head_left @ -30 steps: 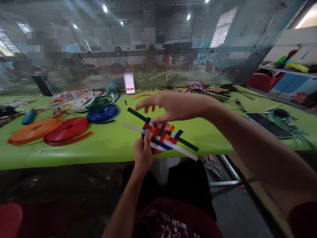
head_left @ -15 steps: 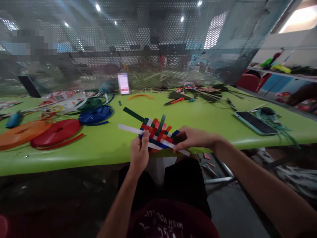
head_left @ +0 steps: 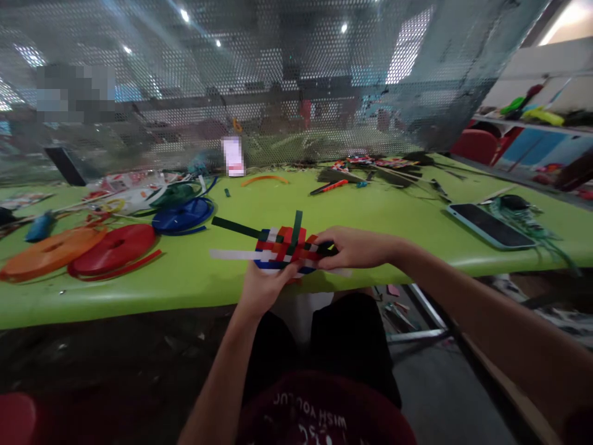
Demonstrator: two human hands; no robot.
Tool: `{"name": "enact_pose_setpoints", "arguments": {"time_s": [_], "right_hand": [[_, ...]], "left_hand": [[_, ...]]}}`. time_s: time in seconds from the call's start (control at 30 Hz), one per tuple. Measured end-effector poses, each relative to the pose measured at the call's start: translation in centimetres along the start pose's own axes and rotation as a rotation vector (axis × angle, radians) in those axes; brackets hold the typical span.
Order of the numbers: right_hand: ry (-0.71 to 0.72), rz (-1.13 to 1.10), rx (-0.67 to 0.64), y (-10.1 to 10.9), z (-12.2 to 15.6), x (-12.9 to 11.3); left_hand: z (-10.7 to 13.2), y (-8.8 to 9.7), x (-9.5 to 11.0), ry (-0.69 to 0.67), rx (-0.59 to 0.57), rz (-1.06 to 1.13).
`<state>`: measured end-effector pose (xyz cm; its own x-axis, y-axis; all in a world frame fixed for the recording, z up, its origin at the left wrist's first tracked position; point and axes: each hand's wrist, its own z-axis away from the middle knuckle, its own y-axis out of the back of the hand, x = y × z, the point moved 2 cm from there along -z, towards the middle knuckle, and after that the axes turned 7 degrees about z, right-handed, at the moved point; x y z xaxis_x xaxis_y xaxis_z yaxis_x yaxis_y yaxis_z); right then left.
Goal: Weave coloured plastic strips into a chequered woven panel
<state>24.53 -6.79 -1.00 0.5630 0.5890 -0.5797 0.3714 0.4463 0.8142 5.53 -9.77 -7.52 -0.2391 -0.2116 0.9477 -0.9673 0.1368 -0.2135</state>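
A small piece of woven ribbon strips [head_left: 278, 247], in red, blue, white, orange and dark green, is held over the front edge of the green table [head_left: 194, 290]. My left hand [head_left: 265, 287] grips its near left side, with the thumb laid across the weave. At the right end, the fingers of my right hand [head_left: 343, 248] pinch the strips, and their tips partly cover what they hold. A dark green strip end and a white one stick out to the left, and another green end stands up from the middle.
Flat ribbon rolls in orange [head_left: 50, 252], red [head_left: 115, 248] and blue [head_left: 183, 215] lie at the left. An orange-handled cutter [head_left: 330, 186] lies farther back. A phone [head_left: 491, 225] rests at the right beside tangled green strings [head_left: 519, 213]. A perforated metal screen [head_left: 278, 93] stands behind.
My left thumb has slid right across the weave. My right fingers have moved slightly inward over its right end. The weave has turned a little, its strip ends shifting left.
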Motion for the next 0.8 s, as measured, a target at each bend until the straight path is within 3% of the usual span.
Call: {"name": "enact_pose_setpoints", "arguments": {"time_s": [0.13,0.27,0.37,0.57,0.8], "right_hand": [[0.008,-0.063,-0.024,0.4,-0.3,0.3],[0.005,-0.207,-0.095,-0.3,-0.9,1.3],[0.005,-0.325,-0.182,-1.0,-1.4,1.7],[0.102,-0.359,-0.210,-1.3,-1.5,1.1],[0.050,-0.429,-0.222,-1.6,-1.6,2.0]], "left_hand": [[0.2,-0.2,0.3,0.007,0.039,0.019],[0.3,-0.3,0.7,0.051,-0.030,0.021],[0.3,-0.2,0.8,-0.004,-0.077,0.005],[0.5,-0.3,0.8,-0.037,-0.097,-0.058],[0.7,-0.2,0.4,0.051,-0.144,-0.012]]}}
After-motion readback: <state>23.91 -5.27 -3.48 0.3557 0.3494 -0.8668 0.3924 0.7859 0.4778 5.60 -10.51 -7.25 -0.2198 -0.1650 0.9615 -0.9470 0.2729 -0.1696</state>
